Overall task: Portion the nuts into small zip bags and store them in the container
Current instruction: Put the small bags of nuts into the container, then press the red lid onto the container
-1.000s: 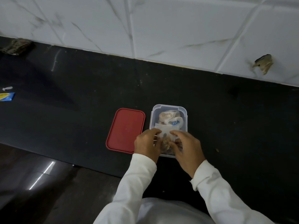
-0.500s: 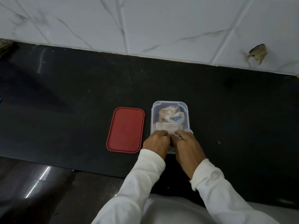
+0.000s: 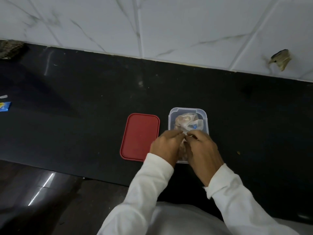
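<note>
I have both hands over the near half of the clear rectangular plastic container (image 3: 187,109), which sits on the black stone counter (image 3: 84,129). The left hand (image 3: 165,146) and the right hand (image 3: 203,150) are curled inward with their tips meeting. As far as I can judge, they pinch the top edge of a small clear zip bag (image 3: 182,147) of brown nuts standing in the container's near end, probably to seal it or tuck it down. A second filled bag (image 3: 185,122) lies crumpled at the container's far end, leaving room nearer me. The flat red rectangular lid (image 3: 139,136) lies just left of the container, apart from it. I take that as kept handy for closing.
</note>
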